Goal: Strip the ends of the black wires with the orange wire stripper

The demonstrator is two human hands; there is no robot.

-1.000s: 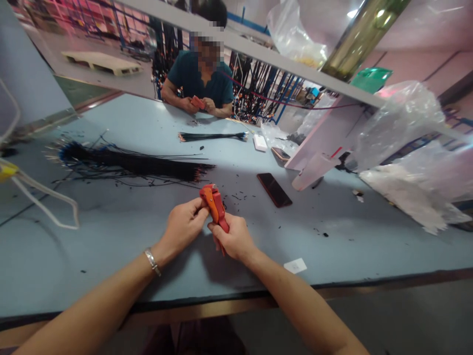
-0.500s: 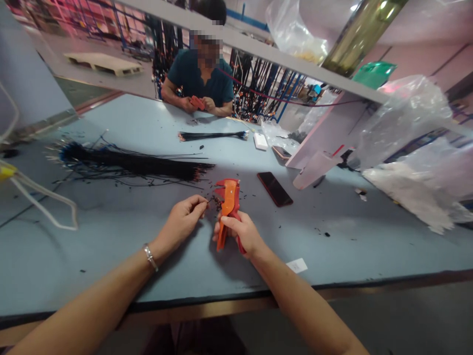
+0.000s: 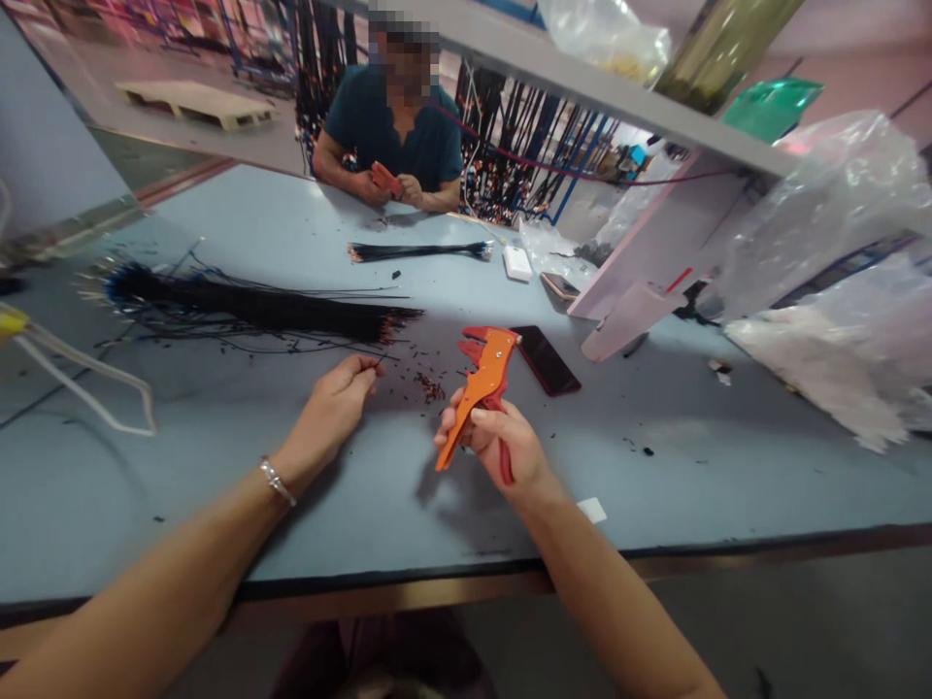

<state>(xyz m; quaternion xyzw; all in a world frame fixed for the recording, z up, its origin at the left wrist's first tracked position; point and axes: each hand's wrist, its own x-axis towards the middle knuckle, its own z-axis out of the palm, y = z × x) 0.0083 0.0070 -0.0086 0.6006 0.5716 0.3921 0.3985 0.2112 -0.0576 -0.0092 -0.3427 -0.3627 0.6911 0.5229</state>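
Observation:
My right hand [image 3: 510, 442] is closed round the handles of an orange and red wire stripper [image 3: 486, 374], its jaws pointing up and to the left. My left hand [image 3: 339, 403] is pinched closed on a thin black wire [image 3: 382, 359], most of which is hidden by the fingers. Just beyond that hand lies a large bundle of black wires [image 3: 269, 309], with copper-coloured ends towards the right and blue and silvery ends at the left. Between both hands, small dark scraps [image 3: 429, 386] are scattered on the blue-grey table [image 3: 218, 505].
A dark phone [image 3: 549, 359] lies right of the stripper. Farther back are a smaller wire bundle [image 3: 418, 251] and a white box [image 3: 516, 262]. Across the table a co-worker [image 3: 389, 136] holds a red tool. Plastic bags [image 3: 837, 223] fill the right side; a white wire frame [image 3: 87, 388] stands left.
My hands have drawn apart: the left moved left towards the wire bundle, the right moved right with the stripper, which now tilts more and overlaps the phone's edge.

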